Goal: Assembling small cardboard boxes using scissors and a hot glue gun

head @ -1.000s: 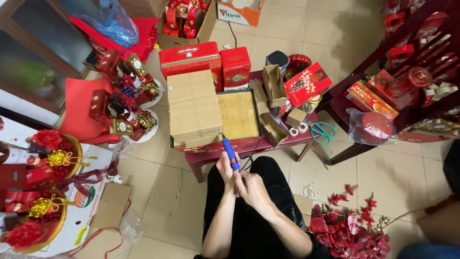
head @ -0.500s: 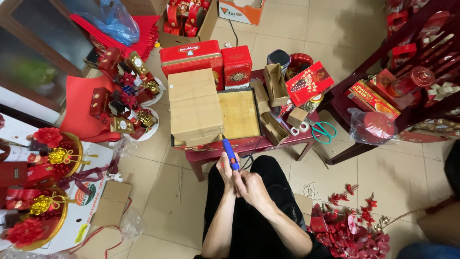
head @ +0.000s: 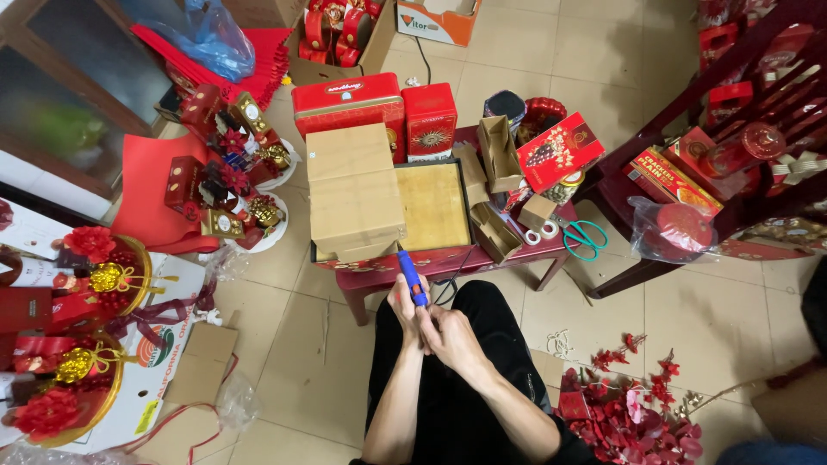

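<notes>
Both hands meet at table's [head: 551, 251] front edge. Left hand [head: 405, 303] grasps blue glue gun [head: 411, 277], nozzle toward boxes [head: 353, 189]. Right hand [head: 450, 336] clenched at gun's base. Tray [head: 433, 207] bare; no gluing visible yet.

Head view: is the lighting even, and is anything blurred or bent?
Head view: soft, even indoor light, faint shadows; hands and blue tool sharp; wide-lens bowing at edges, seen on dark wooden rack; mild glare on blue plastic bag.
</notes>
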